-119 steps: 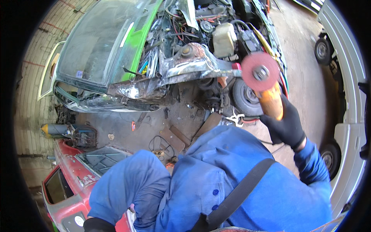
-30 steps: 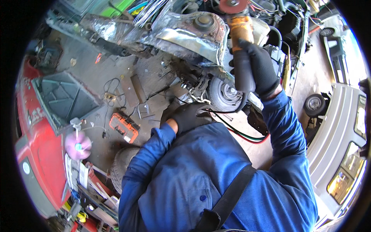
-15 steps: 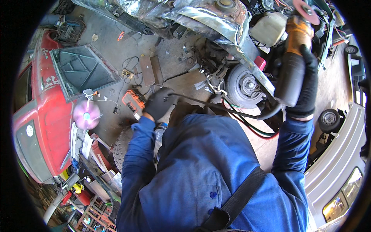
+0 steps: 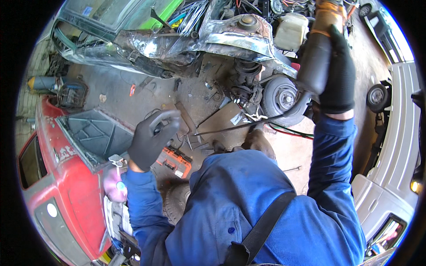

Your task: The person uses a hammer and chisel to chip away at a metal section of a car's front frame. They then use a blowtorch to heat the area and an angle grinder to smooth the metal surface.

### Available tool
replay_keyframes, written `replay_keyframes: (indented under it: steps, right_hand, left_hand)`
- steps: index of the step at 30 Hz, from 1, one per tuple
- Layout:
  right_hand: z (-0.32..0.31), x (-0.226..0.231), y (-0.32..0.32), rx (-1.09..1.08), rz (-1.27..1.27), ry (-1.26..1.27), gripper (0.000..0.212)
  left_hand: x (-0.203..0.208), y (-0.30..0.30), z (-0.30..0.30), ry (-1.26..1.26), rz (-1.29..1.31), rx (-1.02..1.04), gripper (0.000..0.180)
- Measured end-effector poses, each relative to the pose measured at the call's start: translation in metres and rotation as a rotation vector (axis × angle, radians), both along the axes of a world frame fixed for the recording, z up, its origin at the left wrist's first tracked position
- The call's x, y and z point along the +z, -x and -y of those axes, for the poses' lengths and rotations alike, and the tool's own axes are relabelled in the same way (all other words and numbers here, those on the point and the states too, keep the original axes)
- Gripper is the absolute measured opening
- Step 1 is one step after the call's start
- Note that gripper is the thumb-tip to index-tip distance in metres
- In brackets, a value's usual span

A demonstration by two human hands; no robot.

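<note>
My right hand, in a black glove, is wrapped round the dark body of an angle grinder with an orange gear head, held up at the upper right. The grinder's disc is out of view beyond the upper edge. From its rear end a black power cord sweeps left and down over the floor. My left hand, also in a black glove, is raised at the left. Its fingers are loosely bent, with a gap between them and the thumb, and nothing shows in them. The cord's visible stretch stops short of this hand.
A stripped car body spans the top, with a wheel below it. To the left are a red car body, a detached vehicle door and a pink fan. An orange case lies near my left arm; a white van stands right.
My left hand has let go of the cord and moved left. The grinder in my right hand has shifted up and left, taking its disc out of view. My view has shifted too.
</note>
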State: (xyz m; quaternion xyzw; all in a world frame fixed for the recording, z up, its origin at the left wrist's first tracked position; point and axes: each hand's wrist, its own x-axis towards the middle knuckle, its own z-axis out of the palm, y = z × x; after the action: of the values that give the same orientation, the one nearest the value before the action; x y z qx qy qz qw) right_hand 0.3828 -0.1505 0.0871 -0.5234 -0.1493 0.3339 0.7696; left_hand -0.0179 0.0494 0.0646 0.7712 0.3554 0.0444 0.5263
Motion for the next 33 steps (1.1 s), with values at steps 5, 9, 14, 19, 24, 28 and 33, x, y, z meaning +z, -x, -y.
replay_keyframes:
  steps: [5,9,14,19,24,28,33]
  right_hand:
    - [-0.026,-0.023,0.064,-0.289,0.837,0.369,0.051]
    - [-0.053,-0.029,0.098,-0.048,0.568,0.197,0.068]
    - [-0.07,-0.04,0.118,-0.048,0.941,0.353,0.079]
    - [-0.077,-0.042,0.125,-0.081,1.129,0.084,0.068]
    - [-0.087,-0.048,0.133,-0.005,1.106,-0.008,0.058]
    - [-0.109,-0.055,0.143,-0.08,1.299,0.204,0.057]
    - [-0.137,-0.05,0.155,-0.173,1.41,0.504,0.05]
  left_hand:
    - [-0.021,-0.073,0.007,0.234,0.275,0.0,0.065]
    - [-0.036,-0.137,0.027,0.348,0.451,0.018,0.084]
    - [-0.037,-0.158,0.008,0.489,0.392,-0.089,0.09]
    - [-0.043,-0.167,0.007,0.671,0.568,0.209,0.087]
    - [-0.036,-0.173,-0.039,1.091,0.577,0.097,0.082]
    - [-0.032,-0.185,-0.066,0.613,0.482,0.113,0.087]
    - [-0.016,-0.203,-0.094,0.672,0.451,0.022,0.07]
